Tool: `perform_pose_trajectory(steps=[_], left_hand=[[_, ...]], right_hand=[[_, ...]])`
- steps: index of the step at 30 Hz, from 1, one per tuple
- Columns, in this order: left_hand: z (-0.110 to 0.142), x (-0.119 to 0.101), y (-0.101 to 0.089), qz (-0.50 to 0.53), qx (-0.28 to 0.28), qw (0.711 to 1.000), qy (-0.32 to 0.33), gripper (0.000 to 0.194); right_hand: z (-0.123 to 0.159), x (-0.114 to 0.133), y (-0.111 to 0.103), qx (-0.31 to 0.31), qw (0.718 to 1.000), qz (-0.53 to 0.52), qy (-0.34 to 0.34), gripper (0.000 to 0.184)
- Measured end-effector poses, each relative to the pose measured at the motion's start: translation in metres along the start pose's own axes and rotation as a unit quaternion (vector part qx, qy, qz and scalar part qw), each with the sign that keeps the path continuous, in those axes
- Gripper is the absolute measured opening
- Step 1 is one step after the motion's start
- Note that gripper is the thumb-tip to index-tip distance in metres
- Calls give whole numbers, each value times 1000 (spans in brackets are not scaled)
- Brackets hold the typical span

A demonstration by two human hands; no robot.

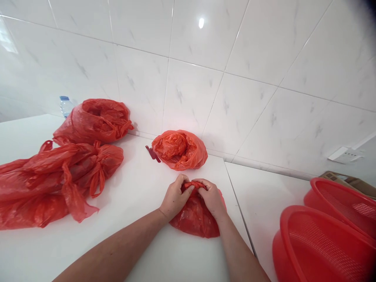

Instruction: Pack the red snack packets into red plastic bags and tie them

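Observation:
A small red plastic bag [194, 217] lies on the white counter [132, 203] right in front of me. My left hand [175, 197] and my right hand [210, 197] both pinch the gathered top of this bag, fingers curled tight around the twisted plastic. The bag bulges below my hands; what is inside is hidden.
Another red bag [179, 150] sits behind, by the tiled wall, with a small red clip [152, 153] beside it. Several larger red bags [58, 172] pile at the left, a water bottle [65, 105] behind them. Two red mesh baskets [323, 243] stand at the right.

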State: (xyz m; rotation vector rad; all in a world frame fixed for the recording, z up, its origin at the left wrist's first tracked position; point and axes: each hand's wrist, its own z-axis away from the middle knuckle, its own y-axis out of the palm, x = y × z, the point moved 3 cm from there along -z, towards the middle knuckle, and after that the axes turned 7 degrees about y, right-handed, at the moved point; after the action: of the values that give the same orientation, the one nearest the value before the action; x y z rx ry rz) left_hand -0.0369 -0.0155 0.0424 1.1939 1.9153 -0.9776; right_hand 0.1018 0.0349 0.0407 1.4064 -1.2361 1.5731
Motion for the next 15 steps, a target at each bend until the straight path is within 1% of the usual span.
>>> perform_pose_trajectory(steps=[2, 3, 4, 5, 7, 10, 12, 15], left_hand=[[-1, 3, 0, -7, 3, 1000, 0, 9], [-1, 5, 0, -11, 5, 1000, 3, 9], [-2, 6, -1, -16, 8, 1000, 12, 8], [-2, 6, -1, -20, 11, 999, 26, 8], [-4, 5, -1, -26, 10, 997, 72, 6], [-6, 2, -3, -32, -8, 992, 125, 8], [-7, 2, -5, -38, -22, 990, 131, 9], [-10, 3, -8, -40, -35, 991, 127, 11]], right_hand=[[-2, -3, -2, 42, 993, -105, 25, 29], [-4, -4, -3, 48, 987, -151, 38, 30], [-5, -6, -4, 38, 982, -177, 47, 31], [-6, -7, -7, 13, 982, -179, 50, 34], [-9, -7, -12, -55, 988, -137, 45, 38], [-12, -6, -23, -139, 988, -59, 35, 35], [-13, -6, -33, -186, 982, -15, 33, 31], [-12, -8, -52, -257, 964, 64, 29, 29]])
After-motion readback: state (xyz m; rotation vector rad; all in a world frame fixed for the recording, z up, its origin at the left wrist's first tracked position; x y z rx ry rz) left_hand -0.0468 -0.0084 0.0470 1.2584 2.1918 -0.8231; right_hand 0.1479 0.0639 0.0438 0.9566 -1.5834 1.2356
